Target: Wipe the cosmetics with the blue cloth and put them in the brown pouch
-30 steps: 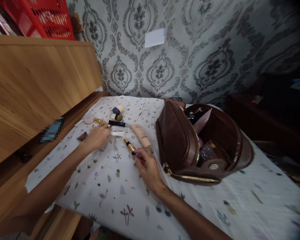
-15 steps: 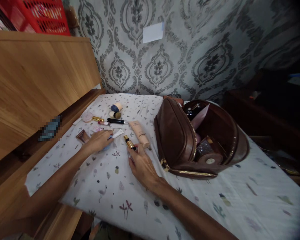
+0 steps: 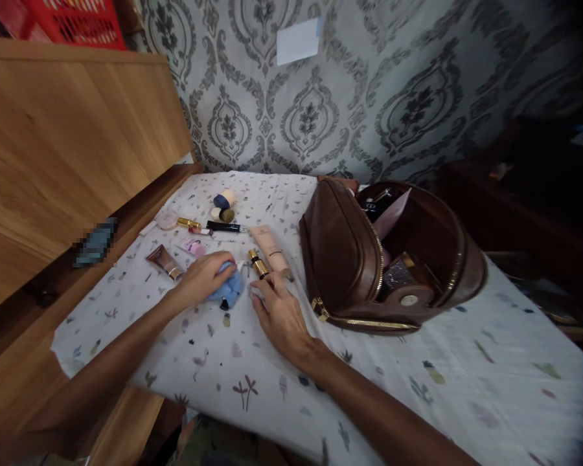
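My left hand (image 3: 205, 279) is closed over a crumpled light-blue cloth (image 3: 230, 285), which rests on the patterned tablecloth; a small black piece sticks out at its lower edge. My right hand (image 3: 282, 317) has its fingertips around the lower end of a small gold-and-black cosmetic bottle (image 3: 257, 264). That bottle lies beside a peach squeeze tube (image 3: 268, 246), and its near end is hidden by my fingers. Just beyond my left hand lie a pink-and-white tube (image 3: 193, 246) and a brown tube (image 3: 164, 262). A black pen-like cosmetic (image 3: 225, 226) sits farther back.
An open brown leather makeup bag (image 3: 340, 259) stands to the right with items inside. Behind the tubes are a gold tube (image 3: 188, 222), a round brush (image 3: 227, 215) and a blue-and-cream item (image 3: 224, 198). A wooden cabinet (image 3: 78, 123) borders the left; the papered wall closes the back.
My left hand has shifted right, and more of the blue cloth shows. The gold-and-black bottle has moved slightly toward the peach tube with my right hand. The view has tilted down a little.
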`<state>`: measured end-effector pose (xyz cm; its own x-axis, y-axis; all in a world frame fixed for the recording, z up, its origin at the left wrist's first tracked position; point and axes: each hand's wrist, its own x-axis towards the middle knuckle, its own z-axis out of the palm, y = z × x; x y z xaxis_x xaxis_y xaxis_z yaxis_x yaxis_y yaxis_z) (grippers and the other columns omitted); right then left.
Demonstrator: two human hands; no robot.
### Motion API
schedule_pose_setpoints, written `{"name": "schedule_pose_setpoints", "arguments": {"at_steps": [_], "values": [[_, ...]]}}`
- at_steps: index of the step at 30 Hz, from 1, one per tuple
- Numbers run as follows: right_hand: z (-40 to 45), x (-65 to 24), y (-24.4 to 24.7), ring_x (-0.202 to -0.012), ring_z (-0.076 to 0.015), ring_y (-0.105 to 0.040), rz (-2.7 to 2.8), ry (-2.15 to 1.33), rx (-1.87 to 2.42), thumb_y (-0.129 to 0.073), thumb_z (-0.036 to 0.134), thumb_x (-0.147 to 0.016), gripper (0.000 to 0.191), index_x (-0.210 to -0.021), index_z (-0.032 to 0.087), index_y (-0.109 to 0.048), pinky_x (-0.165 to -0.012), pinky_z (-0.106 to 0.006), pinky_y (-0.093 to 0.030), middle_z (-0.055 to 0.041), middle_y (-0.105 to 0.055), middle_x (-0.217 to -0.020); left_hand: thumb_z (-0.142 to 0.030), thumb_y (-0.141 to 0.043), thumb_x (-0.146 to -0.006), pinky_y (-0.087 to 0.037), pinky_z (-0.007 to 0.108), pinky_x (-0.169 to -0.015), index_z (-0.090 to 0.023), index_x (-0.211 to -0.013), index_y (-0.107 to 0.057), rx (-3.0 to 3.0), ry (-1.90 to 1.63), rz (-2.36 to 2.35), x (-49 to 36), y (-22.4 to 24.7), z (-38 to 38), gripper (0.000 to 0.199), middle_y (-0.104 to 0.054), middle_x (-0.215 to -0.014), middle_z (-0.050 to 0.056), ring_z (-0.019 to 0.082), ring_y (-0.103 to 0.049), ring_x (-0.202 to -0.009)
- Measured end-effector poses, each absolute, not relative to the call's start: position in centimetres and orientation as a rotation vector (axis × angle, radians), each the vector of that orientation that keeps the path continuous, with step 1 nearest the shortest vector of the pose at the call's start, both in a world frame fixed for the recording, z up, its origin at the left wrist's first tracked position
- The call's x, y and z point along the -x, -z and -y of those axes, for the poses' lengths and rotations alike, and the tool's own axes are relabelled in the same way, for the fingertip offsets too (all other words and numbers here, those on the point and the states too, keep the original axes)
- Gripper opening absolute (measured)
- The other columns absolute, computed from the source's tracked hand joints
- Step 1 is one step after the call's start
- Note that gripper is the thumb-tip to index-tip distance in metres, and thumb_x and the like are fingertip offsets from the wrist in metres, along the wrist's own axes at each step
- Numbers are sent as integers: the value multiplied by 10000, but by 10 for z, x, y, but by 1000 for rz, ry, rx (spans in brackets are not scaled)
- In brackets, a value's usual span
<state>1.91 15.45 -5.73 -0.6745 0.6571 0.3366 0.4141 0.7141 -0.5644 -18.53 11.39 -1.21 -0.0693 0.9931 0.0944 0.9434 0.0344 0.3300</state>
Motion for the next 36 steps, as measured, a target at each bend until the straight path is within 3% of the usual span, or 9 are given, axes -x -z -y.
{"name": "schedule_pose_setpoints", "arguments": {"at_steps": [6,11,14,16,22,24,26,30,36], "values": [[-152,-18,54,-905,-236,-650,2514,-595,785,-547,216,-967,144,-1044,174,-661,-720,-328,-515,-110,-643,-1051,-387,-410,-985,-471,336,-943,-240,-1249,-617,-2042,-447,-1919,175,17,-106,366,-698,-1212,64,229,-640,-1085],[-148,-21,53,-794,-204,-645,2494,-534,713,-524,303,-1008,188,-925,179,-637,-640,-297,-435,-76,-662,-927,-452,-505,-911,-472,264,-750,-189,-911,-688,-1825,-502,-1851,174,15,-104,321,-723,-843,10,185,-643,-794],[-142,-22,52,-765,-213,-647,2580,-457,627,-594,421,-972,252,-948,173,-631,-624,-301,-408,-67,-674,-862,-478,-504,-888,-469,256,-690,-169,-828,-659,-1636,-672,-1841,169,20,-100,351,-692,-789,8,175,-612,-740],[-140,-21,51,-789,-228,-658,2633,-410,647,-665,446,-923,282,-990,174,-632,-618,-300,-398,-76,-690,-880,-484,-506,-881,-468,254,-660,-166,-848,-656,-1567,-720,-1832,167,22,-96,353,-678,-780,5,171,-596,-718],[-139,-18,48,-855,-230,-682,2703,-454,800,-655,237,-920,114,-1022,198,-621,-624,-292,-395,-75,-721,-955,-429,-468,-917,-416,251,-566,-177,-1121,-660,-1611,-738,-2085,176,7,-86,377,-596,-638,-38,151,-519,-568],[-141,-18,49,-851,-227,-681,2662,-512,824,-651,219,-908,129,-1028,208,-606,-626,-289,-399,-72,-725,-975,-401,-451,-938,-449,262,-623,-181,-1137,-659,-1660,-823,-2178,177,1,-84,362,-635,-699,-23,162,-565,-624],[-143,-18,51,-837,-222,-675,2595,-590,843,-654,201,-887,143,-1012,214,-585,-638,-285,-405,-64,-723,-964,-371,-453,-958,-492,275,-746,-181,-1143,-652,-1811,-873,-2091,172,-1,-80,331,-702,-913,24,184,-634,-801],[-148,-18,58,-683,-184,-618,2469,-755,895,-650,153,-827,170,-933,218,-533,-599,-266,-375,-7,-672,-789,-302,-449,-998,-474,349,-971,-181,-1236,-597,-2271,-564,-1686,154,13,-71,305,-660,-1195,112,231,-602,-1118],[-153,-18,60,-550,-130,-496,2352,-922,852,-633,151,-804,162,-828,231,-493,-551,-239,-344,58,-555,-655,-238,-451,-1007,-457,400,-941,-195,-1291,-586,-2560,-254,-1753,171,36,-65,318,-649,-1215,117,249,-568,-1159]]}}
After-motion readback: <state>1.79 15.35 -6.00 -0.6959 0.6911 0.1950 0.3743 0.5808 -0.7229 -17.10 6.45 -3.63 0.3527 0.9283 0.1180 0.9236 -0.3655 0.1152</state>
